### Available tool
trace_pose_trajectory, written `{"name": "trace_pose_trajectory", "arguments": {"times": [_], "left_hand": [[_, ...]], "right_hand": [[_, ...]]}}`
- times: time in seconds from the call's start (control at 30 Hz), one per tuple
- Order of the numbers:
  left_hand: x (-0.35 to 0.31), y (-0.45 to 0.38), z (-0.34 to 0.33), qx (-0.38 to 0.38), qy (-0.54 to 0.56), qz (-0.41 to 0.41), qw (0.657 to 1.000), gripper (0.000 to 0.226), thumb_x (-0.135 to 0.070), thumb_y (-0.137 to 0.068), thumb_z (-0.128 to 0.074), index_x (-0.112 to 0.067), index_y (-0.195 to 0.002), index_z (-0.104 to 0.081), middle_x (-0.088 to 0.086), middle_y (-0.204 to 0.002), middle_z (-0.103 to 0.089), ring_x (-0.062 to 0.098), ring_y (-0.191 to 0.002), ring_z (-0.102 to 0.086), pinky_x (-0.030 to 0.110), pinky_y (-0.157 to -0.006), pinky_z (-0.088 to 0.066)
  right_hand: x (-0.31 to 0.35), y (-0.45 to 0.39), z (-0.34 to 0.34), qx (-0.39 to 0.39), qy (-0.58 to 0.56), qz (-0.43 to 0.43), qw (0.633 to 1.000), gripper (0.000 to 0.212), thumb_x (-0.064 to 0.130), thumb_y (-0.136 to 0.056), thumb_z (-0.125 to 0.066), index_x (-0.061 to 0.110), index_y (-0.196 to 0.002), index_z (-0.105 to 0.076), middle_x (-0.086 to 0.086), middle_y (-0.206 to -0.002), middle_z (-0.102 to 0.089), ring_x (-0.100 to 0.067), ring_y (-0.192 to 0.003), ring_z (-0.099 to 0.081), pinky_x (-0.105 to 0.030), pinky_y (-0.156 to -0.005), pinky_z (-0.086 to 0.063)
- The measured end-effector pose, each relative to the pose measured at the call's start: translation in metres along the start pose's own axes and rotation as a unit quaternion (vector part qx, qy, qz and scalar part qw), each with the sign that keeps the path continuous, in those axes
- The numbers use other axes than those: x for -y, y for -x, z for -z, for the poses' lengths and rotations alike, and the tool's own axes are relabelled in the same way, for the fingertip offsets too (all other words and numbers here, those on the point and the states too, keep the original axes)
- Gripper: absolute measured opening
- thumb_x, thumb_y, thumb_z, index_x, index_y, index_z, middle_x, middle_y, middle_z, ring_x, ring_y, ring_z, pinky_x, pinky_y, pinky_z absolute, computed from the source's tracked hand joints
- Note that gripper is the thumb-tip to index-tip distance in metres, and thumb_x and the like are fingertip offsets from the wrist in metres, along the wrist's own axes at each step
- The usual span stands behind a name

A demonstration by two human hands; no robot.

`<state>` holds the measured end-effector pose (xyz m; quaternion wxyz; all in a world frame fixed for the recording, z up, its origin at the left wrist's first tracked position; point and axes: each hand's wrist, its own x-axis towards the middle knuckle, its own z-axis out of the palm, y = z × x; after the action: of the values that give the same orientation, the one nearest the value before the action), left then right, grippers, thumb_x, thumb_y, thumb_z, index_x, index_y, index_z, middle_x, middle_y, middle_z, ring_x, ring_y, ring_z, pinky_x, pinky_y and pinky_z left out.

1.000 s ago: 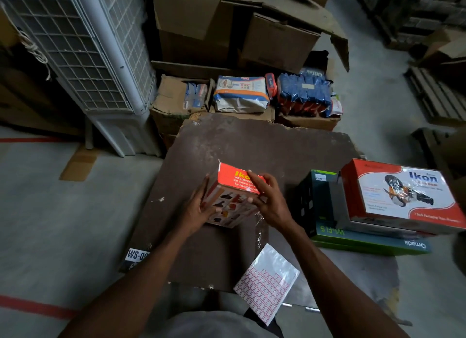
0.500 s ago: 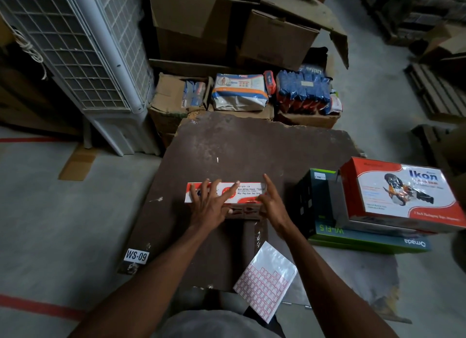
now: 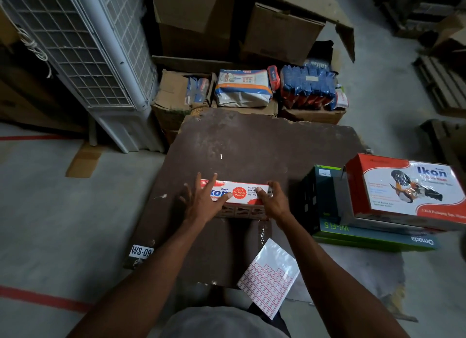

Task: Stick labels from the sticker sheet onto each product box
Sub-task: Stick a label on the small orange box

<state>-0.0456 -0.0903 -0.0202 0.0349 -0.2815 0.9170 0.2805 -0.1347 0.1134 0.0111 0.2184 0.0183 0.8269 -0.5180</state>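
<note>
The red and white box (image 3: 239, 195) lies on its side in the middle of the brown board (image 3: 252, 141), a printed face turned up, probably so a label has a flat surface to land on. The left hand (image 3: 203, 204) rests on its top with straight, spread fingers, steadying it; the right hand (image 3: 273, 202) grips the other end, fingers curled over the edge. The sticker sheet (image 3: 268, 278) lies untouched at the board's near edge (within easy reach). More boxes (image 3: 406, 194) are stacked to the right.
</note>
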Motion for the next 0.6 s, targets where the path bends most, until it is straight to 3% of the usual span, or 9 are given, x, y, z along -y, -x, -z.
{"name": "trace_pose_trajectory", "arguments": {"times": [0.07,0.13,0.3,0.4,0.53,0.6], "left_hand": [[0.002,-0.001,0.001,0.015,0.053,-0.006,0.998,0.082,-0.072,-0.078,-0.067,-0.044,-0.150,-0.039,0.004,-0.166,-0.011,0.038,-0.142,-0.037,0.053,-0.109,-0.043],[0.002,-0.001,0.004,0.002,0.080,-0.030,0.996,0.078,-0.067,-0.076,-0.073,-0.039,-0.144,-0.048,0.002,-0.163,-0.019,0.031,-0.135,-0.045,0.047,-0.103,-0.050],[0.000,0.001,0.012,-0.031,0.099,-0.058,0.993,0.070,-0.055,-0.071,-0.085,-0.034,-0.132,-0.057,0.000,-0.165,-0.016,0.027,-0.133,-0.047,0.041,-0.099,-0.052],[0.004,0.005,0.009,-0.020,0.087,-0.067,0.994,0.069,-0.051,-0.067,-0.089,-0.033,-0.125,-0.058,-0.003,-0.165,-0.017,0.026,-0.134,-0.047,0.042,-0.100,-0.052],[0.009,0.017,-0.001,-0.014,0.095,-0.073,0.993,0.067,-0.047,-0.062,-0.093,-0.033,-0.118,-0.058,-0.004,-0.164,-0.018,0.027,-0.136,-0.045,0.045,-0.102,-0.051],[0.012,0.024,-0.007,-0.011,0.105,-0.072,0.992,0.059,-0.042,-0.061,-0.095,-0.034,-0.106,-0.058,-0.004,-0.165,-0.017,0.025,-0.137,-0.043,0.040,-0.104,-0.048]], "right_hand": [[-0.001,-0.003,-0.001,-0.001,-0.011,-0.007,1.000,0.034,0.031,-0.097,-0.068,0.018,-0.125,-0.051,-0.011,-0.116,-0.067,-0.025,-0.094,-0.072,-0.041,-0.079,-0.061],[-0.001,-0.004,0.001,0.003,-0.025,-0.008,1.000,0.032,0.028,-0.096,-0.070,0.018,-0.120,-0.051,-0.012,-0.116,-0.068,-0.026,-0.093,-0.074,-0.044,-0.079,-0.063],[0.001,-0.003,0.009,0.046,-0.084,0.006,0.995,0.028,0.016,-0.095,-0.071,0.019,-0.112,-0.050,-0.014,-0.110,-0.071,-0.022,-0.087,-0.076,-0.033,-0.065,-0.063],[-0.004,0.000,0.011,0.059,-0.114,0.009,0.992,0.030,0.008,-0.093,-0.071,0.013,-0.115,-0.051,-0.014,-0.114,-0.069,-0.027,-0.094,-0.076,-0.047,-0.075,-0.064],[-0.020,0.011,0.018,0.084,-0.134,0.000,0.987,0.033,0.004,-0.090,-0.073,0.007,-0.114,-0.051,-0.016,-0.121,-0.068,-0.031,-0.102,-0.074,-0.054,-0.081,-0.062],[-0.033,0.017,0.019,0.095,-0.144,-0.027,0.985,0.031,0.004,-0.088,-0.075,0.007,-0.109,-0.053,-0.017,-0.123,-0.067,-0.031,-0.103,-0.074,-0.052,-0.079,-0.063]]}}
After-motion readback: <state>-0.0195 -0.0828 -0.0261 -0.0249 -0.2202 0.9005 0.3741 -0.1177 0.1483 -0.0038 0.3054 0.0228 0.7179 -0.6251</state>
